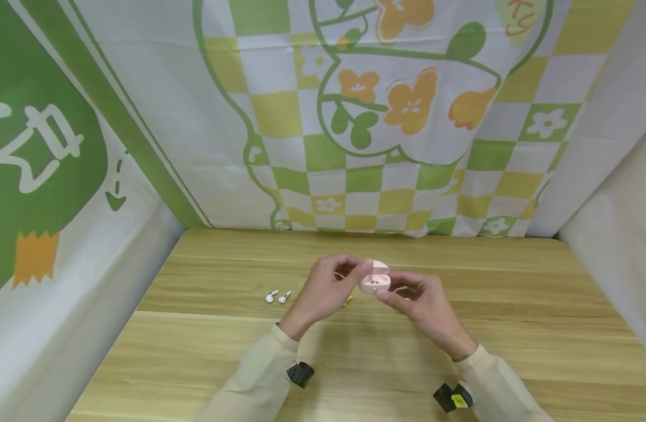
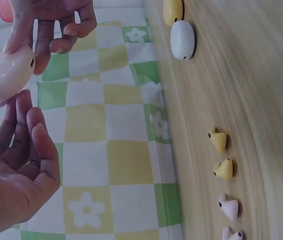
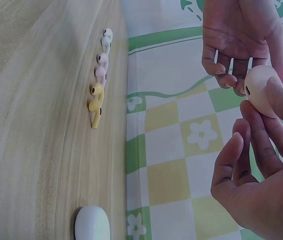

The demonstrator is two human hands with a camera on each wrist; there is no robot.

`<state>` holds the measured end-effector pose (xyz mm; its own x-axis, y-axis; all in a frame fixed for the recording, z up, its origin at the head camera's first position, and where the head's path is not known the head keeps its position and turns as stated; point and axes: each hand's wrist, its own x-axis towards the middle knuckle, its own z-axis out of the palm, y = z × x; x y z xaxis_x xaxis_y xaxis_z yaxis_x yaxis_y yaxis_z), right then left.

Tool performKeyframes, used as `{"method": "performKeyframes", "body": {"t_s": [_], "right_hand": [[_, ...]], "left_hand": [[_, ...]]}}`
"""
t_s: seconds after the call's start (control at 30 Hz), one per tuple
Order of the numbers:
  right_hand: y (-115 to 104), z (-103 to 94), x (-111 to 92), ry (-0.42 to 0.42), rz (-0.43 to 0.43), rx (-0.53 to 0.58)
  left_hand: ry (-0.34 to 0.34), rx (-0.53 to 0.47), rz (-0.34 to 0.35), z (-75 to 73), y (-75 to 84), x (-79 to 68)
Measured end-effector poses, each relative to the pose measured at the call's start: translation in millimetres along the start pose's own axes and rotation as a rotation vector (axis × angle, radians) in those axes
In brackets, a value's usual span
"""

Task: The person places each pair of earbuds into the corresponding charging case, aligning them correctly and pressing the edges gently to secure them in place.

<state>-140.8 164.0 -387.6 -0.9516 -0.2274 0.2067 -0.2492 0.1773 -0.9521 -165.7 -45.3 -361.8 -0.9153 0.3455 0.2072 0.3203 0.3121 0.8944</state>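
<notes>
Both hands hold a pale pink earbud case [image 1: 374, 287] above the table, its lid raised and its inside facing up in the head view. My left hand [image 1: 325, 288] grips its left side, the thumb near the lid. On the right side my right hand [image 1: 428, 306] pinches it, thumb at the front and other fingers behind. The wrist views show the outside of the case [image 2: 11, 75]. Below lies a row of loose earbuds: white earbuds [image 1: 278, 296] at the left, then pink earbuds [image 3: 101, 67], then yellow earbuds [image 3: 96, 102].
A white case [image 2: 182, 40] lies on the wooden table [image 1: 207, 363] to the right of the earbuds, and a yellow case [image 2: 173, 11] beyond it. The right hand mostly hides them in the head view. A checkered cloth [image 1: 323, 152] hangs behind the table.
</notes>
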Motion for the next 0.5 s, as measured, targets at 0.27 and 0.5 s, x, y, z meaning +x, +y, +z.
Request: {"method": "performKeyframes", "body": {"t_s": [0.27,0.5], "right_hand": [[0,-2.4,-1,0.008,0.029,0.006],[0,-5.3,-2,0.021,0.06,0.008]], "left_hand": [[0.022,0.012,-0.023,-10.7,-2.3,-1.9],[0.099,0.028,-0.026,-35.5,-12.6,-7.0]]}}
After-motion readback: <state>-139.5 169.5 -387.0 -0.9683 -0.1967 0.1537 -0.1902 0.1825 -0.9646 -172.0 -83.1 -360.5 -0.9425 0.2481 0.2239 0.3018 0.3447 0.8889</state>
